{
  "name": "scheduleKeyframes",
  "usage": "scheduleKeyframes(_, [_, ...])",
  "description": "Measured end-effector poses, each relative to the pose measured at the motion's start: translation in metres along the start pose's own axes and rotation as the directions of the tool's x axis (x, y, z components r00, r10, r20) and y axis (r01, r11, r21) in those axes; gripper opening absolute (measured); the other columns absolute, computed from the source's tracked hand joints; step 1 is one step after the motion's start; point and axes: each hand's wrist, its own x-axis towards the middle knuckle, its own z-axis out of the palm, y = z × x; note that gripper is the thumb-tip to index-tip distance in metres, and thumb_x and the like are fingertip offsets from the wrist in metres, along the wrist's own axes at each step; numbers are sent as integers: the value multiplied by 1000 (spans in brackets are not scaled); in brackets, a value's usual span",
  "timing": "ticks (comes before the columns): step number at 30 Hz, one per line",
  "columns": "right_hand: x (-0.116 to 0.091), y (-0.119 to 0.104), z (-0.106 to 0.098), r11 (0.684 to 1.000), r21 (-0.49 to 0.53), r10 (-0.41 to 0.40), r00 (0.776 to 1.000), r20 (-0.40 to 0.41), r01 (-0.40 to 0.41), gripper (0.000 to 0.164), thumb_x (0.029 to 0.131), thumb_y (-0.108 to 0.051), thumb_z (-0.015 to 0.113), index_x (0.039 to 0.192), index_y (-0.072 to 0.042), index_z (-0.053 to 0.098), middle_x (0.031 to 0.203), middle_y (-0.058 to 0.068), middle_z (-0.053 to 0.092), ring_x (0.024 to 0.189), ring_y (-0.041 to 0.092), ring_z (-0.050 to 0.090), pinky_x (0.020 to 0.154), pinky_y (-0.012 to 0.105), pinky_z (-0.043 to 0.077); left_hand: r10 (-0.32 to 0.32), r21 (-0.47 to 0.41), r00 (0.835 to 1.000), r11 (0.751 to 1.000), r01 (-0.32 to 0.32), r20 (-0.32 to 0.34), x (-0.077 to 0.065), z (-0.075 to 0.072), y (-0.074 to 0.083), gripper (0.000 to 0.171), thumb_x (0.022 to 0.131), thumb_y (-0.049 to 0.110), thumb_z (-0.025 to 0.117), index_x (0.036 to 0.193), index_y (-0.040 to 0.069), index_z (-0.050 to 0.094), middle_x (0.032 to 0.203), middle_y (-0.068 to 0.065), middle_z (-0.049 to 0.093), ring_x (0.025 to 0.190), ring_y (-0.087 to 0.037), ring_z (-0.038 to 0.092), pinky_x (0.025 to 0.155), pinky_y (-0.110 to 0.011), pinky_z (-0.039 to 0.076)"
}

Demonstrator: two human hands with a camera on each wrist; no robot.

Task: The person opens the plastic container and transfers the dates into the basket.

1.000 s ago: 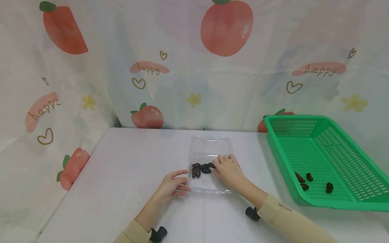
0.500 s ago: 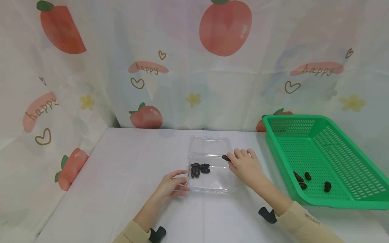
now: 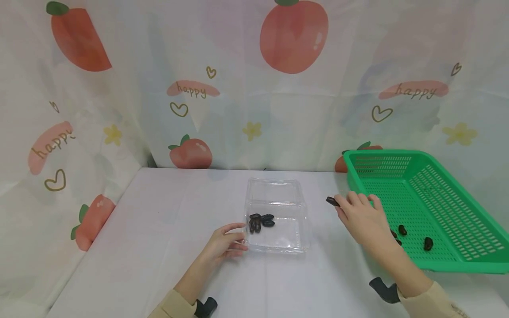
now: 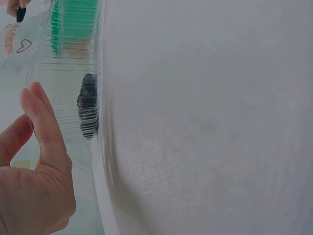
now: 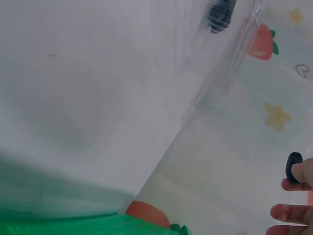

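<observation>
A clear plastic clamshell box (image 3: pixel 282 234) stands on the white table with its lid (image 3: pixel 274 191) folded back. Several dark, wrinkled dates (image 3: pixel 258 224) lie grouped along its left side. My left hand (image 3: pixel 226 242) grips the box's left edge; in the left wrist view the thumb and fingers (image 4: pixel 45 129) meet at the clear rim. Between thumb and fingertips, my right hand (image 3: pixel 363 218) pinches one date (image 3: pixel 332 201), held up between the box and the green basket (image 3: pixel 367 229). The same date (image 5: pixel 293 166) shows dark in the right wrist view.
Inside the green basket, at the right of the table, are a few loose dates (image 3: pixel 428 244), some partly hidden behind my right hand. A printed fruit-patterned cloth (image 3: pixel 234 145) hangs along the back and left side of the table (image 3: pixel 191 198).
My right hand has lifted a date out of the box and carried it right, up to the basket's left side. The left hand stays at the box's edge.
</observation>
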Motion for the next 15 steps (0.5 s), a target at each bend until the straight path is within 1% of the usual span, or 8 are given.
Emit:
scheduleKeyframes(3, [-5, 8, -8, 1000, -5, 30, 1000, 8, -30, 57, 99, -44, 9, 96, -8, 53, 78, 9, 48, 70, 31, 47, 72, 49, 35, 2, 5, 1000, 1000, -2, -2, 0, 0, 0, 42, 87, 9, 58, 128, 5, 50, 78, -5, 64, 64, -15, 66, 57, -27, 55])
scheduleKeyframes(5, [-9, 15, -13, 998, -9, 56, 998, 26, -55, 59, 98, -45, 8, 98, -8, 54, 81, 11, 49, 71, 32, 48, 73, 50, 35, 3, 8, 1000, 1000, -3, -3, 0, 0, 0, 42, 87, 9, 58, 128, 5, 50, 78, -5, 64, 64, -15, 66, 57, -27, 55])
scheduleKeyframes(6, [-12, 18, -15, 997, -6, 78, 996, 52, -78, 58, 98, -45, 8, 99, -9, 53, 82, 11, 49, 73, 32, 48, 74, 51, 34, 2, 8, 1000, 1000, -2, -3, 0, 0, 1, 42, 87, 9, 58, 128, 5, 50, 78, -5, 64, 64, -15, 66, 57, -26, 55])
scheduleKeyframes(8, [-17, 26, -20, 993, -11, 115, 989, 90, -114, 44, 100, -40, 22, 102, -9, 53, 85, 11, 50, 74, 32, 48, 76, 52, 34, 3, 9, 1000, 1000, -3, -3, 1, 0, 0, 42, 87, 9, 58, 128, 5, 50, 78, -5, 64, 64, -15, 66, 57, -26, 55])
scheduleKeyframes(11, [-25, 38, -25, 984, -21, 176, 973, 147, -175, 19, 95, -25, 45, 104, -10, 52, 86, 12, 50, 76, 32, 47, 78, 54, 33, 2, 10, 1000, 1000, -2, -1, 0, 0, 1, 42, 87, 8, 57, 128, 5, 50, 78, -5, 64, 64, -15, 66, 57, -26, 55])
scheduleKeyframes(12, [-27, 42, -26, 980, -25, 201, 964, 174, -199, 16, 92, -20, 50, 105, -11, 51, 87, 12, 49, 76, 32, 46, 78, 54, 32, 3, 10, 1000, 1000, -3, -1, 0, 0, 1, 42, 87, 8, 57, 128, 5, 50, 78, -5, 64, 64, -15, 66, 57, -26, 55])
scheduleKeyframes(13, [-30, 47, -27, 977, -33, 213, 960, 180, -211, 18, 88, -14, 54, 105, -11, 51, 87, 13, 49, 76, 32, 46, 79, 55, 32, 3, 11, 1000, 1000, -3, 0, 0, 0, 1, 42, 87, 8, 57, 128, 5, 50, 78, -4, 64, 64, -15, 66, 57, -26, 55])
scheduleKeyframes(15, [-36, 56, -29, 970, -50, 244, 949, 201, -239, 20, 87, -12, 55, 107, -11, 50, 87, 13, 48, 76, 32, 45, 80, 55, 31, 3, 11, 1000, 1000, -3, 1, 0, 0, 1, 42, 87, 8, 57, 128, 5, 50, 78, -4, 64, 64, -15, 66, 57, -26, 55])
